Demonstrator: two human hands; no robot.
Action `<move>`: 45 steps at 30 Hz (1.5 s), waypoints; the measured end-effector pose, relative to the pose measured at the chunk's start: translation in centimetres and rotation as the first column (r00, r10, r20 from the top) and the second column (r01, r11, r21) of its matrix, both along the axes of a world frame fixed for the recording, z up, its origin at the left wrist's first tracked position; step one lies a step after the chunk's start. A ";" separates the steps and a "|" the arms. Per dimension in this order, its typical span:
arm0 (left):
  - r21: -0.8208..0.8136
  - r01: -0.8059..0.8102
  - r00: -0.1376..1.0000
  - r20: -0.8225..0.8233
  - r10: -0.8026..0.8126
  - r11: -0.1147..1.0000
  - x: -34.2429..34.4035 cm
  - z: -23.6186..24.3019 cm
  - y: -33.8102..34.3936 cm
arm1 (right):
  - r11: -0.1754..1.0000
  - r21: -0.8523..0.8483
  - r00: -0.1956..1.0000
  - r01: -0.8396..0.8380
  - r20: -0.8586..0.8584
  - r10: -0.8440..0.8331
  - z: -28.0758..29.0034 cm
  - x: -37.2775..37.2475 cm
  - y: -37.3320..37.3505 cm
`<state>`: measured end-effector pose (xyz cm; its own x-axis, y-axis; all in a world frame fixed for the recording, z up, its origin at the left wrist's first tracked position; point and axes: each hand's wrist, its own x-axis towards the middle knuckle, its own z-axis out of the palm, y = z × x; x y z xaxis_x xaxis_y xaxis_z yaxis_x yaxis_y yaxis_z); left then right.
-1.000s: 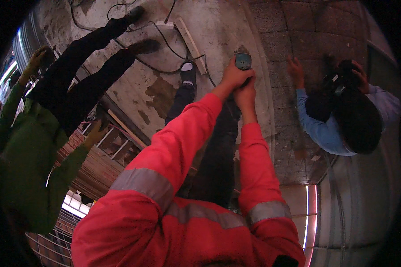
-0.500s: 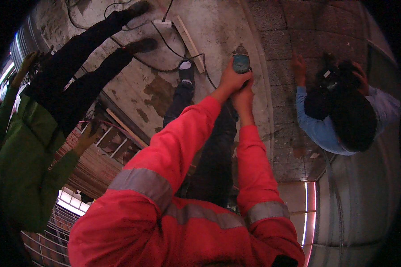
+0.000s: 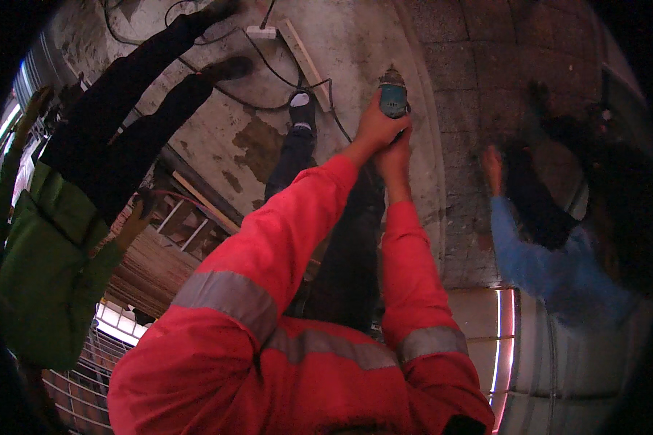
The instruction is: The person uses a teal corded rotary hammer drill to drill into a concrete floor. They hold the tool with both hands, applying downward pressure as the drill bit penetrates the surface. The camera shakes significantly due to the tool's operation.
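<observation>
Both my hands are closed around a teal power drill (image 3: 393, 98), held out in front of me with its grey metal nose pointing away. My left hand (image 3: 376, 129) wraps its left side, close behind the teal housing. Just nearer to me, my right hand (image 3: 395, 156) grips the rear part, and the handle is mostly hidden by my fingers. A black cable (image 3: 339, 125) runs across the floor and passes out of sight near my left hand. Red sleeves with grey bands cover both my arms.
A white power strip (image 3: 260, 32) and a wooden plank (image 3: 303, 64) lie on the stained concrete floor (image 3: 355, 36), with loose cables around. At left stands a person in a green jacket (image 3: 47, 268). Another person in a blue top (image 3: 540, 268) is at right, by dark paving (image 3: 453, 145).
The person at right has moved, the head tilting and the blue-sleeved arm shifting nearer to me. My hands and the drill have stayed almost in place.
</observation>
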<state>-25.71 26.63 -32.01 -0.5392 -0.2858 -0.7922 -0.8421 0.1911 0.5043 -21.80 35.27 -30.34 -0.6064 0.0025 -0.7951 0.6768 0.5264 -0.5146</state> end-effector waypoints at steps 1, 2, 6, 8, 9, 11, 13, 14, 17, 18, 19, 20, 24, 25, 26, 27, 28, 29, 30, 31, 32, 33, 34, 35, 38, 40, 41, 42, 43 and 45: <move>0.000 0.004 1.000 0.011 -0.004 1.000 -0.4 0.3 0.2 | 1.000 -0.005 1.000 0.007 -0.002 -0.007 0.0 -0.2 0.2; -0.005 0.010 1.000 0.009 -0.010 1.000 -0.4 0.2 0.0 | 1.000 -0.016 1.000 0.011 -0.009 -0.011 0.1 -0.6 0.0; 0.021 0.030 0.999 0.031 -0.031 0.999 -1.0 0.8 -0.1 | 0.999 0.008 0.999 0.035 0.017 -0.035 0.2 -0.5 0.0; 0.012 0.042 0.998 0.036 -0.042 0.999 -1.3 1.1 -0.1 | 0.999 0.010 0.999 0.030 0.012 -0.030 0.0 -0.4 0.2; -0.015 0.048 0.998 0.028 -0.047 0.999 -0.9 0.5 -0.3 | 0.999 0.002 0.999 0.037 0.013 -0.037 0.2 -0.5 -0.2; -0.041 0.065 0.998 0.015 -0.065 0.997 -0.4 -0.4 -0.1 | 0.999 -0.005 0.998 0.054 0.015 -0.054 0.3 -0.6 -0.3; -0.042 0.088 0.996 0.002 -0.088 0.995 -0.2 -0.9 0.4 | 0.998 -0.016 0.995 0.057 -0.076 -0.058 -0.8 0.3 0.3; -0.056 0.107 0.994 0.008 -0.107 0.993 -0.3 -1.0 0.7 | 0.998 -0.024 0.991 0.058 -0.119 -0.060 -1.1 0.5 0.5; -0.064 0.145 0.989 0.044 -0.143 0.987 -0.3 -0.7 1.3 | 1.000 0.020 0.991 0.022 -0.130 -0.019 -1.5 0.7 1.0; -0.044 0.144 0.988 0.069 -0.141 0.989 -0.4 -0.6 1.3 | 0.999 -0.008 0.992 0.042 -0.118 -0.043 -1.3 0.7 1.1; -0.025 0.142 0.986 0.095 -0.139 0.990 -0.4 -0.5 1.3 | 0.997 -0.036 0.992 0.062 -0.105 -0.066 -1.1 0.6 1.4; -0.064 0.172 0.984 0.065 -0.168 0.983 0.1 -0.8 1.6 | 0.995 -0.065 0.992 0.079 -0.093 -0.085 -0.9 0.5 1.5; -0.082 0.224 0.973 -0.045 -0.228 0.971 2.0 -2.3 2.2 | 0.988 -0.101 0.977 0.116 -0.168 -0.132 -1.9 1.7 2.2; -0.051 0.223 0.971 -0.073 -0.226 0.974 2.4 -2.8 2.1 | 0.984 -0.090 0.968 0.154 -0.185 -0.168 -2.0 2.2 2.2; 0.018 0.129 0.991 -0.030 -0.128 0.992 2.7 -3.2 1.8 | 0.979 -0.075 0.960 0.192 -0.194 -0.203 -2.0 2.7 2.2; 0.083 0.030 0.999 0.019 -0.031 0.996 3.0 -3.6 1.1 | 0.967 -0.074 0.962 0.244 -0.104 -0.251 -2.0 3.1 2.5; 0.144 -0.072 0.995 0.074 0.062 0.987 3.3 -4.2 0.3 | 0.953 -0.066 0.955 0.296 -0.014 -0.297 -2.0 3.4 2.8; 0.194 -0.176 0.979 0.133 0.152 0.965 3.3 -4.5 -0.7 | 0.936 -0.056 0.937 0.347 0.075 -0.342 -1.7 3.4 3.0; 0.237 -0.279 0.952 0.194 0.236 0.930 3.4 -5.3 -1.5 | 0.946 -0.046 0.946 0.320 0.058 -0.318 -1.4 3.5 2.9; 0.275 -0.380 0.914 0.260 0.312 0.883 3.4 -6.1 -1.9 | 0.955 -0.034 0.955 0.296 0.041 -0.294 -1.2 3.7 2.8; 0.145 -0.209 0.971 0.151 0.187 0.967 3.8 -8.0 -2.5 | 0.964 -0.032 0.964 0.265 0.023 -0.264 -1.2 3.7 2.5; -0.012 -0.043 0.997 0.066 0.044 0.999 4.8 -10.7 -3.4 | 0.952 -0.087 0.956 0.292 0.043 -0.290 -1.7 4.1 2.2; -0.180 0.116 0.993 0.011 -0.116 0.977 5.4 -13.0 -4.2 | 0.937 -0.140 0.947 0.321 0.066 -0.314 -2.3 4.6 2.0; -0.165 0.152 0.988 -0.006 -0.155 0.975 5.1 -14.4 -4.3 | 0.920 -0.155 0.932 0.361 0.095 -0.350 -2.5 5.1 2.1; -0.164 0.235 0.968 -0.052 -0.246 0.958 4.8 -17.9 -5.2 | 0.861 -0.167 0.871 0.481 0.204 -0.447 -0.9 4.1 1.3; -0.232 0.249 0.958 -0.082 -0.274 0.940 5.4 -20.8 -7.3 | 0.828 -0.161 0.840 0.537 0.194 -0.507 -0.4 3.6 0.5; -0.127 0.231 0.968 -0.070 -0.241 0.964 5.7 -21.3 -7.0 | 0.810 -0.136 0.818 0.571 0.177 -0.547 -0.6 3.9 0.8; -0.023 0.211 0.975 -0.059 -0.212 0.977 5.4 -21.4 -6.8 | 0.806 -0.149 0.817 0.573 0.187 -0.546 -0.9 4.4 1.5; 0.080 0.186 0.982 -0.045 -0.183 0.979 5.2 -21.4 -6.6 | 0.803 -0.162 0.816 0.574 0.197 -0.543 -1.3 4.7 2.4; -0.036 0.287 0.912 -0.295 -0.285 0.957 6.5 -23.2 -7.8 | 0.799 -0.190 0.818 0.570 0.221 -0.531 -1.7 5.0 2.6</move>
<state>-19.17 18.78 -55.21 -0.8059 -0.0792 -0.5867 -0.5654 0.3966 0.7232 -16.75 37.84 -32.05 -0.4345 0.1003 -0.8951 0.8928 -0.0831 -0.4427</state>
